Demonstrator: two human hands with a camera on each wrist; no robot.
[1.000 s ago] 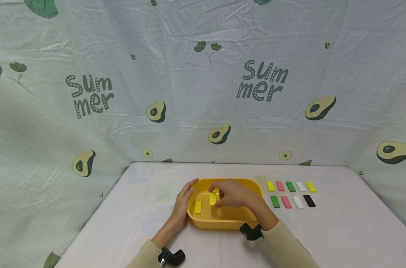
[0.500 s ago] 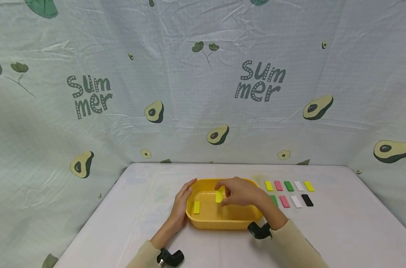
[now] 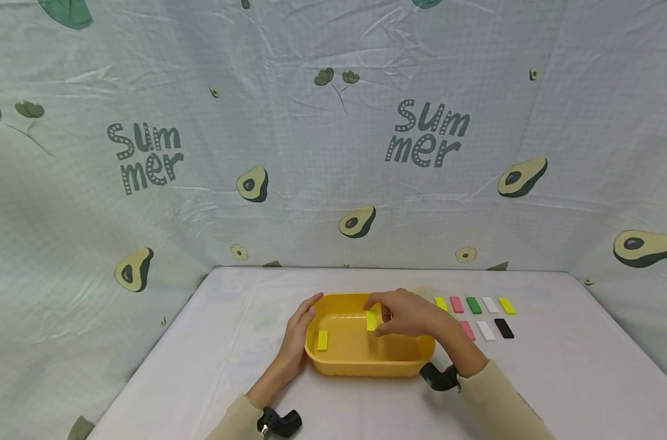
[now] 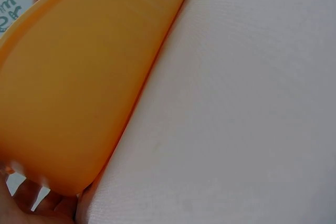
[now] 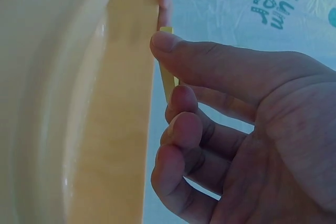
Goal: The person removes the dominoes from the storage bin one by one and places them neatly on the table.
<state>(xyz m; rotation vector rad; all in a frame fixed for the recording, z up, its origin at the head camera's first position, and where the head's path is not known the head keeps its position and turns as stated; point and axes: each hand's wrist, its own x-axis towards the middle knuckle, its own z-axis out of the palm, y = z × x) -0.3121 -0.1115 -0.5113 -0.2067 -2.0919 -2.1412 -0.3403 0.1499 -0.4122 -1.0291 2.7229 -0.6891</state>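
Note:
A yellow plastic tub (image 3: 361, 368) stands on the table. My left hand (image 3: 295, 339) rests along the tub's left side, its fingers against the outer wall, as the left wrist view also shows at the tub's end (image 4: 68, 108). Above the tub's floor, my right hand (image 3: 407, 315) pinches a small flat yellow block (image 3: 371, 320) between thumb and fingers. The right wrist view shows this block (image 5: 167, 80) edge-on, partly covered by the thumb. Another yellow block (image 3: 322, 340) lies inside the tub at the left.
Right of the tub, flat blocks lie in two rows: yellow (image 3: 507, 305), pink (image 3: 457, 304), green (image 3: 473, 305), white (image 3: 486, 330) and black (image 3: 504, 328) among them. My right forearm partly covers the near row's left end. A printed curtain (image 3: 311, 140) hangs behind the table.
My right hand has moved right across the tub with the yellow block, away from the block lying at the left. My left hand has stayed at the tub's left side.

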